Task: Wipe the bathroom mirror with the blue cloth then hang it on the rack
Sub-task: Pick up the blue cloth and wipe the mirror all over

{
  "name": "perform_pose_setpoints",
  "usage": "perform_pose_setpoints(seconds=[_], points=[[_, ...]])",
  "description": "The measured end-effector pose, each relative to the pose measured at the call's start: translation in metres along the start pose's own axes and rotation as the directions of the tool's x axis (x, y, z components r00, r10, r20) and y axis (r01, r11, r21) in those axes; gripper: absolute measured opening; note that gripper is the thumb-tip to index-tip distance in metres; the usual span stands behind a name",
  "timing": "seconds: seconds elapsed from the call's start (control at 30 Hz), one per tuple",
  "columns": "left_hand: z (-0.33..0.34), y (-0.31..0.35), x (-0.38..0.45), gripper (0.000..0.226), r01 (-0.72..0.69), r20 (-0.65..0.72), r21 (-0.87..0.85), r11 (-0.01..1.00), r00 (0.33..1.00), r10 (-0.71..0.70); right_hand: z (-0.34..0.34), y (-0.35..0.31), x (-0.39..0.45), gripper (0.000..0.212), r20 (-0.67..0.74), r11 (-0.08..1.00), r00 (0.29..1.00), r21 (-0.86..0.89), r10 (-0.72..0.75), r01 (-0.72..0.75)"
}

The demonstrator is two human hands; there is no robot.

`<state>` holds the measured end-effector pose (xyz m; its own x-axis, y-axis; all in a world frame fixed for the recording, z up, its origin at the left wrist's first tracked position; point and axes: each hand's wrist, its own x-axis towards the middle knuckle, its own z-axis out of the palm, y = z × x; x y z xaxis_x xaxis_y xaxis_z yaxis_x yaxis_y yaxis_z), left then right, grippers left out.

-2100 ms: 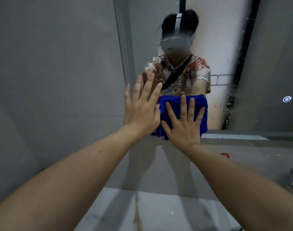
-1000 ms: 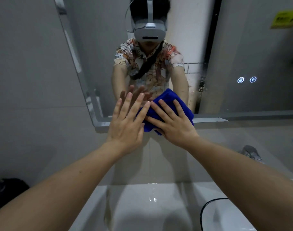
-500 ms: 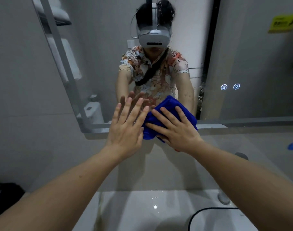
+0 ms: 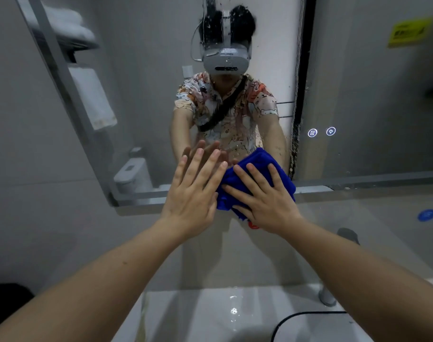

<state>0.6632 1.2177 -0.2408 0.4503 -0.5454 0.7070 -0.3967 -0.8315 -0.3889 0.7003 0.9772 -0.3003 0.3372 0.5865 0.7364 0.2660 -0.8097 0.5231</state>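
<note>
Barely shifted, my right hand presses the blue cloth flat-fingered on the mirror; left hand open, empty.

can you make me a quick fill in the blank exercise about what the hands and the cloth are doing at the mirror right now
1. The right hand presses a cloth of ____ colour against the mirror.
2. The left hand lies flat with its fingers ____, holding nothing.
3. The cloth sits near the mirror's ____ edge.
4. Two lit round icons glow on the mirror to the ____ of the cloth.

Missing words: blue; spread; bottom; right
</note>
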Motion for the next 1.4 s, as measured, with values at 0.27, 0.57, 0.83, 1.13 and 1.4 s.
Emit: perform_pose_setpoints(seconds=[0.27,0.57,0.83,1.13,1.4], points=[[-0.007,-0.011,0.010,0.068,0.049,-0.017,0.009,0.999,0.999,-0.049,0.000,-0.014,0.008,0.072,-0.030,0.980,0.982,0.081,0.185,-0.183],[-0.027,-0.038,0.035,0.067,0.141,-0.053,-0.016,0.990,0.988,-0.142,-0.012,-0.013,0.051,0.089,-0.029,0.927,0.929,0.083,0.369,-0.365],[-0.052,-0.060,0.076,0.066,0.166,-0.068,0.024,0.986,0.984,-0.164,-0.031,0.006,0.090,0.092,-0.047,0.916,0.916,0.073,0.399,-0.395],[-0.087,-0.083,0.125,0.068,0.291,-0.110,-0.137,0.947,0.946,-0.306,-0.060,0.059,0.177,0.092,-0.157,0.891,0.877,0.060,0.454,-0.451],[-0.131,-0.112,0.177,0.064,0.304,-0.226,-0.180,0.935,0.913,-0.340,-0.097,0.098,0.245,0.091,-0.206,0.871,0.849,0.044,0.487,-0.489]])
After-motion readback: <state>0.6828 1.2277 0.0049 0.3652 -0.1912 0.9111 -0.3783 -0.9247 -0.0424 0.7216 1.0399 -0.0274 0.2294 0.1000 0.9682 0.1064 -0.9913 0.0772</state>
